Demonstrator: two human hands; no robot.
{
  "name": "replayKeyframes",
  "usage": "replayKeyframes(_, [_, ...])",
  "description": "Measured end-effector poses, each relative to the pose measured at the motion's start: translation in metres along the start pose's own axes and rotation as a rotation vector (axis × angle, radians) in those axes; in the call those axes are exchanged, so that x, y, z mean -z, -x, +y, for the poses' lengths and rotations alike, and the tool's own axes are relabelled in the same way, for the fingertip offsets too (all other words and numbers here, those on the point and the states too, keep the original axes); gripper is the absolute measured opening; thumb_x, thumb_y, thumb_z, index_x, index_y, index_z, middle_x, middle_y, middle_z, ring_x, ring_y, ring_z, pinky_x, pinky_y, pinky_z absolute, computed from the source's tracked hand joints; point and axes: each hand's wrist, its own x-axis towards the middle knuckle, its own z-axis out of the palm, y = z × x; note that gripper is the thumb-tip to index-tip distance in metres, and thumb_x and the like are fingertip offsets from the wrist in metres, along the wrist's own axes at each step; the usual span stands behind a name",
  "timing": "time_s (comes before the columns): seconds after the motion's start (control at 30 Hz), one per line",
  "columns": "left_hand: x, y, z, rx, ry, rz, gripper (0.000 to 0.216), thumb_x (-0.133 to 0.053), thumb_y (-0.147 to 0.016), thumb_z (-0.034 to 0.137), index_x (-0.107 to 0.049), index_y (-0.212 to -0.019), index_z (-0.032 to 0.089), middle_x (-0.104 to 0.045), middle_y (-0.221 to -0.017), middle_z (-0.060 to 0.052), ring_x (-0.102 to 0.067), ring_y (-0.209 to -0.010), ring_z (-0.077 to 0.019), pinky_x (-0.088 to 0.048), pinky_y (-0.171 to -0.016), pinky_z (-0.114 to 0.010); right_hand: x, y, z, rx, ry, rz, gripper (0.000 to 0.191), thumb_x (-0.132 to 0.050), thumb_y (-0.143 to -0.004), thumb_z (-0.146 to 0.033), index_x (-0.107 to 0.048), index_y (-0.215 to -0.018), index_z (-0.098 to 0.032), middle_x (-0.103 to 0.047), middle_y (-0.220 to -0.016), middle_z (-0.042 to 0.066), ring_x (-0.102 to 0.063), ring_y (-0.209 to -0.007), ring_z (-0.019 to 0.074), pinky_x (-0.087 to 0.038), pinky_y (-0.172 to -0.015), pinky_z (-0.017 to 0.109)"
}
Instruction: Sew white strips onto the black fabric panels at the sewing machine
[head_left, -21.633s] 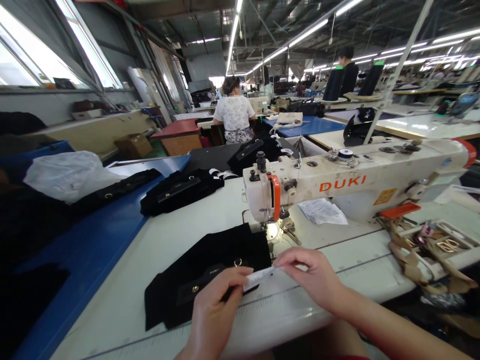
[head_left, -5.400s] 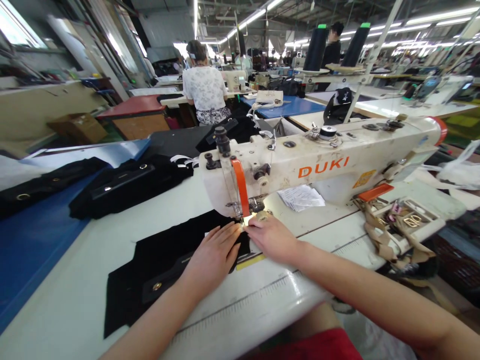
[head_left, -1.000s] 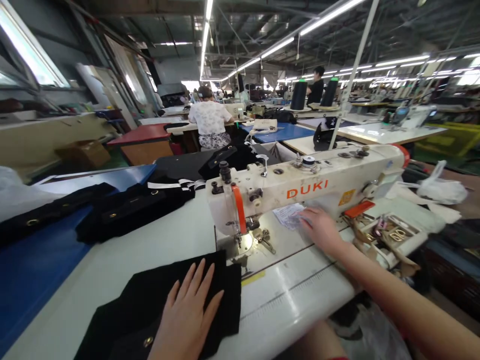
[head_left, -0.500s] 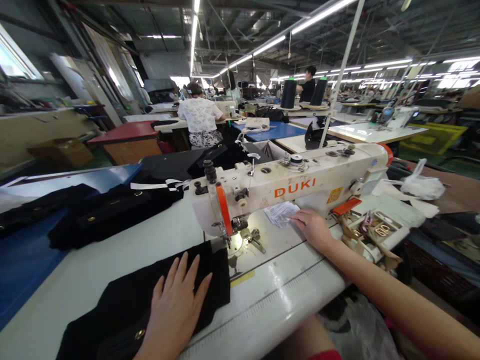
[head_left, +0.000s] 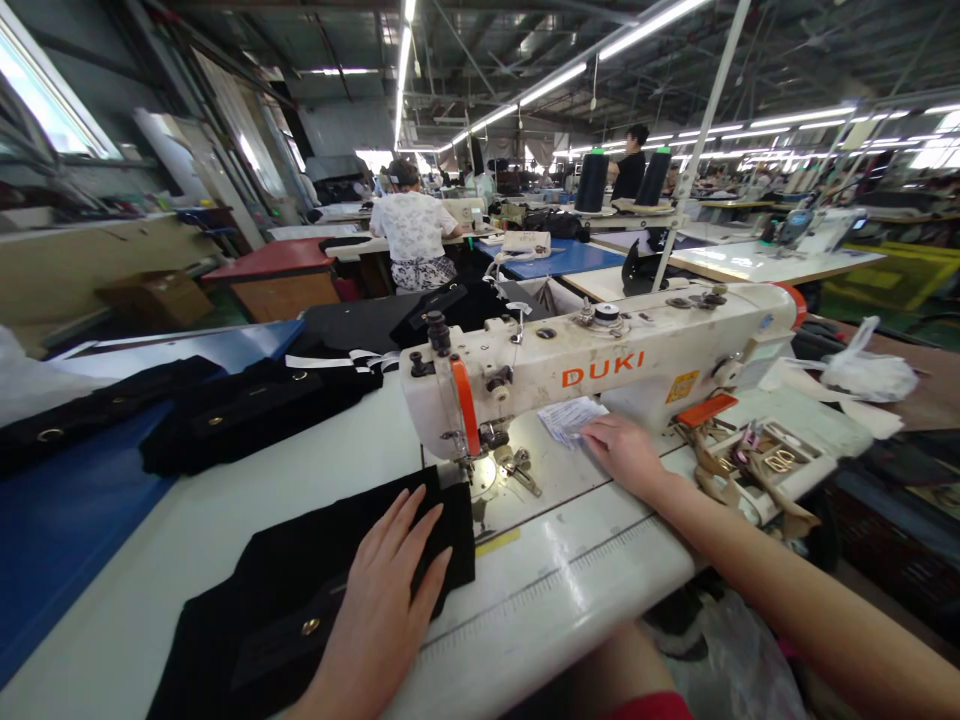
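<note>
My left hand (head_left: 394,585) lies flat with fingers spread on a black fabric piece (head_left: 300,560), which has a gold eyelet. The right edge of this piece lies beside the needle area of a white sewing machine (head_left: 525,370). Under the machine's arm, my right hand (head_left: 622,455) has its fingers together at the near right edge of a stack of white printed labels (head_left: 566,415). Its fingertips appear to pinch a label there; the thumb is mostly hidden.
To the right sits a parts tray (head_left: 780,460) with metal rings and tan strips. More black pieces with eyelets (head_left: 255,410) lie at left. A thread stand pole (head_left: 705,130) rises behind the machine. A co-worker (head_left: 412,230) sits ahead, back turned.
The whole view has shifted, so the machine appears slightly farther right. My left hand stays on the black fabric, and my right hand stays at the labels with little movement.
</note>
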Motion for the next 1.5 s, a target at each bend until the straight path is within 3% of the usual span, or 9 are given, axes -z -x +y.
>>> replayKeyframes(0.37, [0.007, 0.000, 0.026, 0.245, 0.488, -0.167, 0.039, -0.056, -0.081, 0.044, -0.068, -0.113, 0.024, -0.062, -0.130, -0.007, -0.053, -0.125, -0.0295, -0.037, -0.109, -0.051, 0.006, -0.002, -0.007, -0.061, -0.033, 0.048, 0.018, -0.053, -0.085, -0.015, -0.070, -0.082, -0.019, -0.073, -0.091, 0.006, -0.067, -0.085, 0.0195, -0.051, -0.078, 0.028])
replayKeyframes(0.5, [0.005, -0.023, 0.062, 0.610, 1.128, -0.443, 0.051, -0.067, -0.074, 0.050, -0.064, -0.115, 0.020, -0.069, -0.117, -0.012, -0.063, -0.112, -0.0280, -0.047, -0.100, -0.042, 0.019, 0.009, -0.050, 0.215, -0.076, 0.134, 0.020, -0.051, -0.090, -0.017, -0.070, -0.086, -0.019, -0.072, -0.089, 0.007, -0.065, -0.083, 0.0196, -0.051, -0.079, 0.031])
replayKeyframes(0.63, [-0.001, -0.039, 0.086, 0.825, 1.567, -0.486, 0.043, -0.074, -0.070, 0.046, -0.068, -0.100, 0.015, -0.072, -0.107, -0.013, -0.066, -0.106, -0.0248, -0.048, -0.097, -0.036, 0.024, 0.024, -0.100, 0.415, -0.169, 0.093, 0.021, -0.049, -0.095, -0.020, -0.069, -0.088, -0.017, -0.070, -0.085, 0.008, -0.063, -0.083, 0.0203, -0.052, -0.078, 0.033])
replayKeyframes(0.77, [-0.002, -0.035, 0.081, 0.897, 1.486, -0.445, 0.035, -0.079, -0.066, 0.041, -0.070, -0.087, 0.015, -0.075, -0.089, -0.010, -0.069, -0.092, -0.0218, -0.052, -0.088, -0.031, 0.023, 0.030, -0.118, 0.336, -0.372, 0.078, 0.018, -0.050, -0.095, -0.023, -0.068, -0.098, -0.020, -0.070, -0.097, 0.007, -0.062, -0.093, 0.0206, -0.052, -0.085, 0.036])
replayKeyframes(0.9, [0.007, -0.026, 0.062, 0.884, 1.307, -0.414, 0.039, -0.079, -0.062, 0.050, -0.069, -0.079, 0.017, -0.075, -0.077, -0.007, -0.069, -0.080, -0.0189, -0.052, -0.077, -0.026, 0.018, 0.023, -0.113, 0.006, -0.706, -0.033, 0.031, -0.059, -0.089, -0.033, -0.062, -0.118, -0.020, -0.065, -0.116, 0.010, -0.061, -0.104, 0.0221, -0.051, -0.090, 0.037])
replayKeyframes(1.03, [0.018, -0.022, 0.054, 0.847, 1.119, -0.409, 0.036, -0.076, -0.063, 0.051, -0.065, -0.072, 0.018, -0.075, -0.071, -0.005, -0.066, -0.070, -0.0173, -0.051, -0.070, -0.025, 0.006, 0.015, -0.112, -0.248, -1.042, -0.367, 0.029, -0.064, -0.084, -0.044, -0.071, -0.095, -0.018, -0.071, -0.084, 0.003, -0.064, -0.072, 0.0154, -0.053, -0.066, 0.026])
replayKeyframes(1.17, [0.024, -0.021, 0.049, 0.775, 1.024, -0.440, 0.040, -0.070, -0.066, 0.056, -0.063, -0.069, 0.017, -0.075, -0.070, -0.005, -0.065, -0.068, -0.0165, -0.050, -0.070, -0.025, -0.003, 0.013, -0.119, -0.413, -1.172, -0.423, 0.038, -0.069, -0.076, -0.052, -0.071, -0.083, -0.015, -0.067, -0.066, 0.000, -0.060, -0.061, 0.0124, -0.050, -0.059, 0.024])
replayKeyframes(1.33, [0.030, -0.016, 0.028, 0.820, 1.118, -0.475, 0.045, -0.069, -0.065, 0.059, -0.066, -0.076, 0.016, -0.076, -0.077, -0.007, -0.069, -0.074, -0.0179, -0.053, -0.076, -0.028, -0.005, 0.009, -0.102, -0.446, -1.114, -0.317, 0.040, -0.066, -0.077, -0.055, -0.070, -0.084, -0.016, -0.068, -0.067, 0.001, -0.063, -0.061, 0.0143, -0.052, -0.058, 0.025])
replayKeyframes(1.5, [0.042, -0.012, -0.006, 0.872, 1.036, -0.415, 0.046, -0.069, -0.067, 0.056, -0.067, -0.086, 0.015, -0.075, -0.076, -0.007, -0.071, -0.075, -0.0200, -0.054, -0.075, -0.030, 0.003, -0.011, -0.040, -0.470, -0.585, -0.065, 0.032, -0.055, -0.085, -0.044, -0.070, -0.085, -0.015, -0.067, -0.065, 0.003, -0.063, -0.061, 0.0163, -0.052, -0.061, 0.028])
